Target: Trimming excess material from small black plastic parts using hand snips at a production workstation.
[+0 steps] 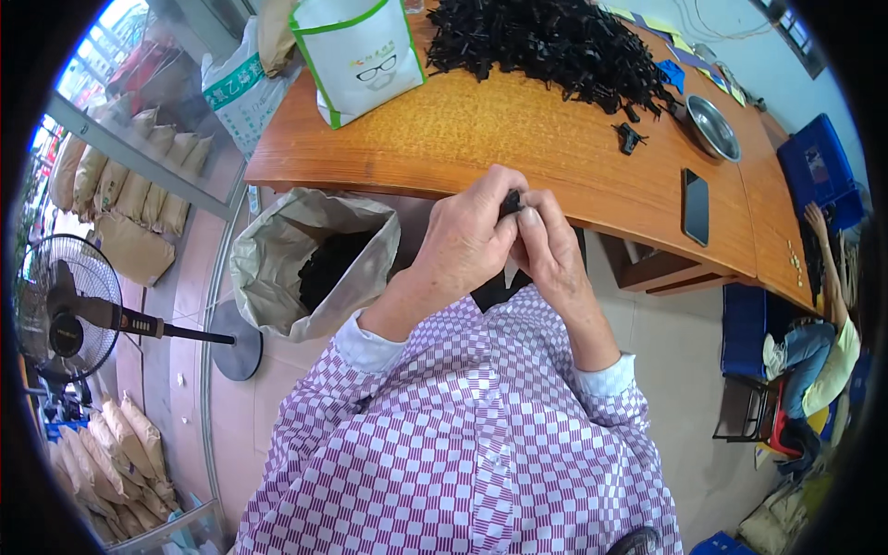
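Note:
A small black plastic part [511, 203] is pinched between my two hands, just in front of the table's near edge. My left hand [465, 236] curls round it from the left, and my right hand [553, 242] grips it from the other side with thumb and fingers. Most of the part is hidden by my fingers. On the wooden table [481, 129] lies a big heap of similar black plastic parts [555, 46]. One loose black part [629, 139] sits apart at the heap's right. Below my left forearm stands an open white sack [268, 268] with black pieces inside.
A white bag with green edging [365, 69] stands on the table at left. Toward the right are a phone [696, 207] and a metal bowl [714, 128]. A floor fan [69, 310] and stacked sacks [129, 180] are at left. Another person [823, 361] sits far right.

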A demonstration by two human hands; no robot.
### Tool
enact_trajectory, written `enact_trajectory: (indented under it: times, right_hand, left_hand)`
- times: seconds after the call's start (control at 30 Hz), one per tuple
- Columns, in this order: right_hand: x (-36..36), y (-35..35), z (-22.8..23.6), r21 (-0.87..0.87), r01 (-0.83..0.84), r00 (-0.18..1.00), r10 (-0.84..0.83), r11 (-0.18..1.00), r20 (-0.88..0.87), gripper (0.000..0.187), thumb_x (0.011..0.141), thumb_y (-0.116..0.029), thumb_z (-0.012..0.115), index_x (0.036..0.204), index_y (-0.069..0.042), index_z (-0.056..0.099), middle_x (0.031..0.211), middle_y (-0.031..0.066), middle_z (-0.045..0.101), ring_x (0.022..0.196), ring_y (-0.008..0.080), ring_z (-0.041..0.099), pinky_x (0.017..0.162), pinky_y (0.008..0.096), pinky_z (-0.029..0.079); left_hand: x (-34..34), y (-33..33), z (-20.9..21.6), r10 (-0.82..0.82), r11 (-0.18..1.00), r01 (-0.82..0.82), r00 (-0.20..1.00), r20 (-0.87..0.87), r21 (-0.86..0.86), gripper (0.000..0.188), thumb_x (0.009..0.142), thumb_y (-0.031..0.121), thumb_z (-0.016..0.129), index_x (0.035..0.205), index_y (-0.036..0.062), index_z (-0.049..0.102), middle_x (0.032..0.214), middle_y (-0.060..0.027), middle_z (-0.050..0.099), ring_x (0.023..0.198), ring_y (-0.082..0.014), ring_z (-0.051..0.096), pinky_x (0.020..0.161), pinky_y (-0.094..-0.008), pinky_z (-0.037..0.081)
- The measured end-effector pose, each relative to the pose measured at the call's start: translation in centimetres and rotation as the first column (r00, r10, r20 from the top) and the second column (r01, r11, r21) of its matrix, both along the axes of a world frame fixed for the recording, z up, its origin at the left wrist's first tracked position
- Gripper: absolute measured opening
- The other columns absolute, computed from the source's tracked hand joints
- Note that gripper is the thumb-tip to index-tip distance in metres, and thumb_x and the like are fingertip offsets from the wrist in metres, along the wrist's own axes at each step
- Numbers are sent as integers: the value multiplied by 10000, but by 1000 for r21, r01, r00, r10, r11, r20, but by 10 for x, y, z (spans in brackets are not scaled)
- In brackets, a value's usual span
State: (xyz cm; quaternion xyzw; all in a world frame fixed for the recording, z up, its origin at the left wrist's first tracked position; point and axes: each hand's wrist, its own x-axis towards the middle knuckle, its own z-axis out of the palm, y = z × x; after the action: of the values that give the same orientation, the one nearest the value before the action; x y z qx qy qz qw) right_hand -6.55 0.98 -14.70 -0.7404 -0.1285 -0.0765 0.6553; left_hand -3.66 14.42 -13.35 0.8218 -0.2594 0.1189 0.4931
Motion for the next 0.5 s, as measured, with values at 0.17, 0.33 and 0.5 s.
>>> enact_trajectory:
  times: [0.17, 0.33, 0.5]
  right_hand:
    - [-5, 2, 5, 205, 73, 994, -55, 976, -91, 158, 968, -206, 481, 986, -52, 511, 705, 14, 535, 466, 36, 393, 400, 175, 282]
    - [1, -2, 1, 332, 10, 994, 26, 943, -104, 173, 945, -196, 528, 1035, -50, 508, 733, 29, 574, 452, 30, 402, 393, 161, 269]
    - [5, 0, 1, 482, -16, 980, 109, 876, -166, 208, 926, -197, 562, 1056, -42, 514, 704, 21, 569, 461, 21, 405, 406, 159, 268]
  left_hand:
    - [8, 21, 7, -477, 717, 81, 782, -402, -692, 317, 902, 54, 514, 1215, 53, 465, 837, -22, 559, 678, -90, 529, 548, -202, 407]
    - [0, 28, 6, -620, 547, -27, 659, -427, -837, 374, 939, 123, 483, 1300, 52, 418, 844, -36, 549, 666, -90, 501, 542, -164, 359]
    - [-4, 33, 1, -742, 547, 147, 542, -395, -824, 395, 958, 189, 471, 1318, 43, 401, 832, -48, 545, 667, -79, 504, 520, -163, 354]
